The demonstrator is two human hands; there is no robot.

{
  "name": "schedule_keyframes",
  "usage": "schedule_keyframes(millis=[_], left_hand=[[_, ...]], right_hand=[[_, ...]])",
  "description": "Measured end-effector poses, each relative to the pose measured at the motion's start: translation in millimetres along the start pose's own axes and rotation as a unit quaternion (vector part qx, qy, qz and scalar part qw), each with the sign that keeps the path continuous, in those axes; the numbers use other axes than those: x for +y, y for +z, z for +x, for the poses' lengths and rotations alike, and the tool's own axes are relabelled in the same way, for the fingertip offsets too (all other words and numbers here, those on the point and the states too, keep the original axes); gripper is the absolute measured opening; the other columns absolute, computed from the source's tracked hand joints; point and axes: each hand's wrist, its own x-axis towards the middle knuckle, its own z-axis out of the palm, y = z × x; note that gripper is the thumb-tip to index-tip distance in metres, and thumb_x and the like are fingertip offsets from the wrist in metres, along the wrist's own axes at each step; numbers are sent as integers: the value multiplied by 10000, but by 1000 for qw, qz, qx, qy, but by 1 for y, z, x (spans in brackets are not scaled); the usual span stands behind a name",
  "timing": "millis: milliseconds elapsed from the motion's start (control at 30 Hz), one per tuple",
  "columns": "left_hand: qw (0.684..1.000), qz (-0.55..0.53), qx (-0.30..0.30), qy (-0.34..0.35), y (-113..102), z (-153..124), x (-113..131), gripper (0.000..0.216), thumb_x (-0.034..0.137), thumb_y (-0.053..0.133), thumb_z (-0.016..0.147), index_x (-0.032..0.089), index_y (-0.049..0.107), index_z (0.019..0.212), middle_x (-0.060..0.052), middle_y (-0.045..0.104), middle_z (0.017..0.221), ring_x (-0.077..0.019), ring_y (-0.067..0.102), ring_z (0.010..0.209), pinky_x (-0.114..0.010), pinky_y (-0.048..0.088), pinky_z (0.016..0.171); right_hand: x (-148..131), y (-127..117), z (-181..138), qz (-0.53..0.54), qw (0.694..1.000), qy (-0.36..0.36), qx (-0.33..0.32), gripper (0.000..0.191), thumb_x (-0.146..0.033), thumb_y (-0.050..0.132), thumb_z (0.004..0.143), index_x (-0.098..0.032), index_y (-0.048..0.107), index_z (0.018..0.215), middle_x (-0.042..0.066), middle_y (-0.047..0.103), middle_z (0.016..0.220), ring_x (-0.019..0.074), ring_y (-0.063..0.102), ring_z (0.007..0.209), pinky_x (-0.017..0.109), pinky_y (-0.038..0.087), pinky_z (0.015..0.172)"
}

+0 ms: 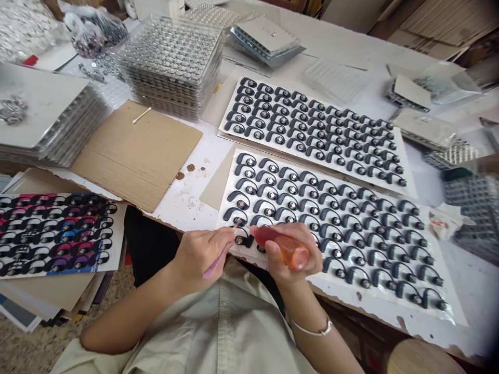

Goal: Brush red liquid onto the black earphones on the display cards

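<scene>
I have the left hand (198,254) pinching a pink tool (211,268) and the right hand (291,275) wrapped round an orange bottle (286,250), both over the near-left corner of a sheet of black hook-shaped pieces (454,304) on the stained white counter (210,156). Stacked clear trays (169,57) stand behind; speckled floor (113,306) shows below.

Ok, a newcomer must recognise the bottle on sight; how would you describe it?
On the white table, find the nearer sheet of black hooks. Over its near left part, the right hand grips the bottle. Its translucent orange-red sets it apart from the hooks beside it.
</scene>
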Motion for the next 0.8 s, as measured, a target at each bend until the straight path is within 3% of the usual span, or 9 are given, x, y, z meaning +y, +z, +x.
schedule_keyframes(millis=[167, 567, 800], left_hand=[[999, -32, 4, -12, -1, 0, -4, 139, 83, 525, 883, 159, 600, 973, -55, 741, 956, -149, 728, 806, -217, 593, 761], [989, -132, -11, -68, -3, -1, -15, 169, 81, 581, 864, 179, 633, 992, -41, 741, 979, -151, 724, 850, -222, 587, 798], [982, -158, -23, -98, -3, -2, -19, 169, 90, 605, 851, 172, 651, 992, -37, 740, 987, -150, 722, 863, -225, 577, 828]], right_hand=[[0, 0, -1, 24, 1000, 0, 1, 427, -182, 722, 704, -222, 572, 1102, 8, 649, 805, 158, 594, 610, 313, 491, 504], [-1, 0, 0, 9, 1000, 27, -6, 233, -262, 701, 743, -196, 609, 947, 13, 645, 741, 161, 587, 582, 321, 480, 490], [0, 2, 1, 12, 1000, 17, 5, 233, -249, 708, 737, -183, 618, 941, 17, 655, 747, 155, 579, 590, 316, 470, 499]])
